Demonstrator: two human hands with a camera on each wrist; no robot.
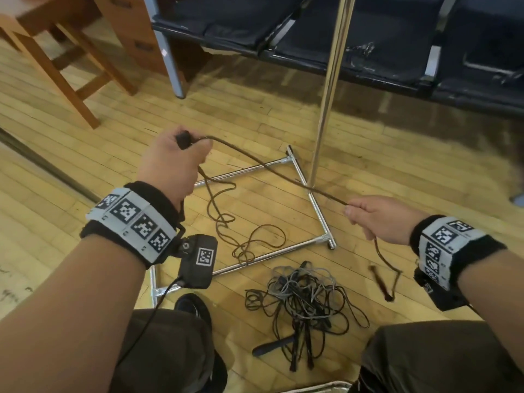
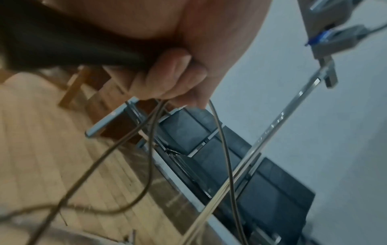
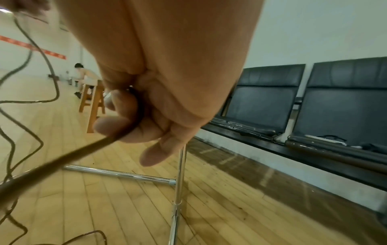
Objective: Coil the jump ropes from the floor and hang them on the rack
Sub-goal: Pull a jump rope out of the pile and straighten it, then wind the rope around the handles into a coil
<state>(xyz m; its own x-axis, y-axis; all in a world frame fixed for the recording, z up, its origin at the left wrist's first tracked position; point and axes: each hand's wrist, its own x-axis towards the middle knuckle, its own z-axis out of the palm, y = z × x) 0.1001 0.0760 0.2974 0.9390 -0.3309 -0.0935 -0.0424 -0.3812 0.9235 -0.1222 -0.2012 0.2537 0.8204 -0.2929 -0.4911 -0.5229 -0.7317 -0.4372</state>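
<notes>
My left hand grips the black handle of a brown jump rope at chest height over the floor. The cord runs taut from it down to my right hand, which pinches it between thumb and fingers. More of the same cord hangs from the left fist in loose loops on the floor. Its other handle dangles below my right hand. A tangled pile of black and grey ropes lies between my knees. The chrome rack's upright pole rises just beyond the stretched cord, over its floor frame.
A row of dark padded seats lines the wall behind the rack. A wooden stool and a wooden cabinet stand at the back left. My knees and a black shoe are at the bottom, on the wooden plank floor.
</notes>
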